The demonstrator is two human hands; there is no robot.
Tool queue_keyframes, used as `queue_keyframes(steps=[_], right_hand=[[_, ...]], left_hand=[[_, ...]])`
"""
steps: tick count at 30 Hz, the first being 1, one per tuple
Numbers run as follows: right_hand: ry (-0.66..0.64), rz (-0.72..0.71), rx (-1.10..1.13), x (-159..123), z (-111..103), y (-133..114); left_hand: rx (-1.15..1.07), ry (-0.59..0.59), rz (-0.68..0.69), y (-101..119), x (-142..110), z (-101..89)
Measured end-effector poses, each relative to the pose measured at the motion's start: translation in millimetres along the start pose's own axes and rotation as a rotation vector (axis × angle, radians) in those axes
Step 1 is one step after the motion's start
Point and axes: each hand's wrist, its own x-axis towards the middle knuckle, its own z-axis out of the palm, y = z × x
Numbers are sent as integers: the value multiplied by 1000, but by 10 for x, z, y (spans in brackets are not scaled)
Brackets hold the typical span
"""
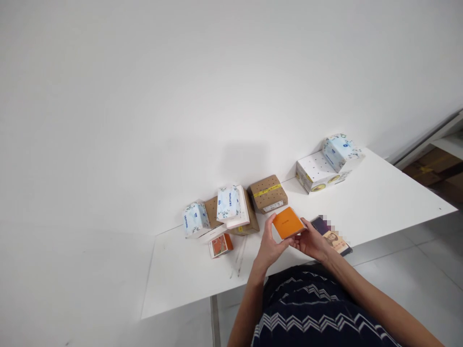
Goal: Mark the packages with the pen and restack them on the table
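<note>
Two hands were on one orange box, and both hands were mine. My left hand [268, 248] was partly open, bent around the left side of the orange box [288, 222], with the thumb at the near edge. My right hand [311, 242] was half curled at the other side, with its thumb by the right corner and some fingers low down by the near edge. I held the box up over the white table [181, 289], in front of my tummy, with its plain orange side facing up. It had small words on it that I could not read.

Just past it sat a brown cardboard box [265, 198] with yellow tape across the top. Near my right arm lay a dark flat pack [342, 243] with a picture on it, partly blurred. To the left was a small orange and white box [220, 246]. Behind that were a blue and white tissue pack [195, 220] and a pile with another tissue pack [227, 202] on a white box [244, 212]. Far over to the right, a third tissue pack [340, 150] sat on a white carton [314, 168] with round food pictures. A white wall [181, 96] stood behind the table.
</note>
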Motion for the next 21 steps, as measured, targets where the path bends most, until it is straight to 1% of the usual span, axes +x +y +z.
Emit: queue_keyframes(steps=[4,6,7,11,16,18,19,20,21], right_hand=[[-51,59,9,-8,-6,36],[-82,106,-19,-10,-10,54],[-98,130,-44,-11,-12,63],[-137,192,-143,-16,-21,92],[-146,175,-216,3,-65,128],[-137,133,-288,50,-125,139],[-107,89,-353,88,-171,141],[-53,22,-451,136,-229,139],[27,-62,-610,193,-299,131]], left_hand=[[-24,52,129,-129,46,19],[-66,80,139,-163,74,12],[-97,93,123,-169,89,6],[-260,134,-14,-150,140,-28],[-374,242,-181,-143,181,-57],[-412,298,-240,-154,194,-59],[-433,321,-274,-160,200,-58],[-456,340,-310,-165,204,-56],[-484,355,-345,-167,208,-53]])
